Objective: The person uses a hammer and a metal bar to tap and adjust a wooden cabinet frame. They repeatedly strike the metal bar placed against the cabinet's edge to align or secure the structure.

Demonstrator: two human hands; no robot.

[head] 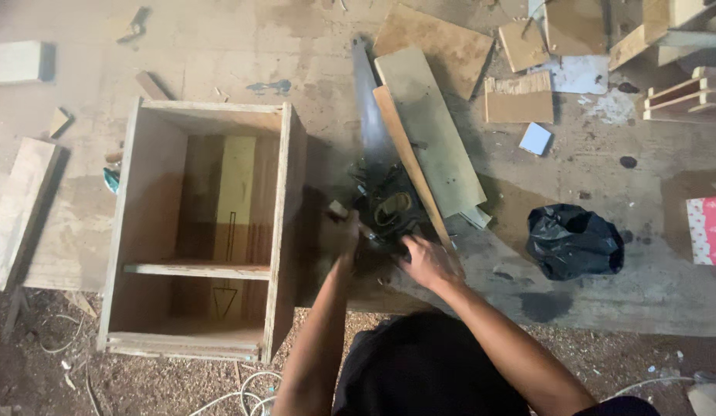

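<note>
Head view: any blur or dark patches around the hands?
Head view: left hand is motion-smeared, right hand sharper; the pile of dark tools between them sits in deep shadow, hard to make out; wooden box is evenly lit and crisp.

You're in a rough woodworking shop; offcut boards litter the upper right; an open plywood box sits at left; sawdust covers the bottom floor.

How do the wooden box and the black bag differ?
The wooden box is large, rigid, square-edged and open, showing a shelf inside; the black bag is small, soft, crumpled and shiny. The box lies left of the hands, the bag to their right. Both rest on the worn floor.
</note>
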